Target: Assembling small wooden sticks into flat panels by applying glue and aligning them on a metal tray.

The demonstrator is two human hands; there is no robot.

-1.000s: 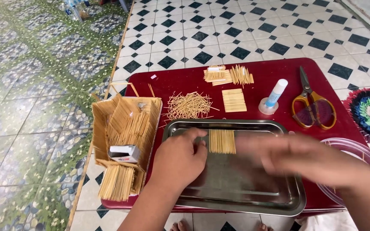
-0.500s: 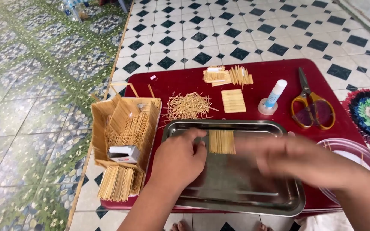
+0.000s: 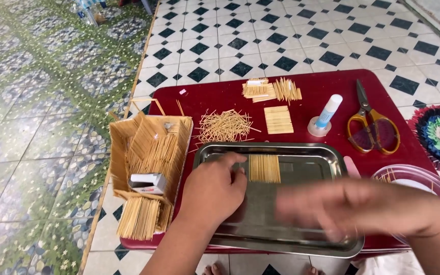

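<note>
Now the flat panel of wooden sticks (image 3: pixel 265 168) lies inside the steel tray (image 3: pixel 332 160), toward the tray's far rim and a little left of its middle; the left hand (image 3: pixel 214 189) rests on the tray floor just beside it, fingers curled loosely with the fingertips touching the panel's left edge, pinning rather than gripping. Since a second ago the panel and the left hand have kept their place; what has changed is the right hand (image 3: pixel 355 209), which has drawn back from the panel toward the tray's near right corner and hangs there motion-blurred, so I cannot tell whether it is open or closed, or whether it carries anything. My reading is that the panel is being steadied while the other hand swings away for something.

Room for moving: the tray floor to the right of the panel is bare; the tray's near rim sits almost at the near edge of the red worktop (image 3: pixel 215 98). Along the left edge stands a cardboard box of sticks (image 3: pixel 148 153), near the left wrist; a loose heap of sticks (image 3: pixel 224 126) lies just beyond the tray's far left corner, a second finished panel (image 3: pixel 278 119) beside it; a glue bottle (image 3: pixel 325 116) and scissors (image 3: pixel 372 127) occupy the far right; a clear bowl (image 3: pixel 408 181) crowds the right edge.
</note>
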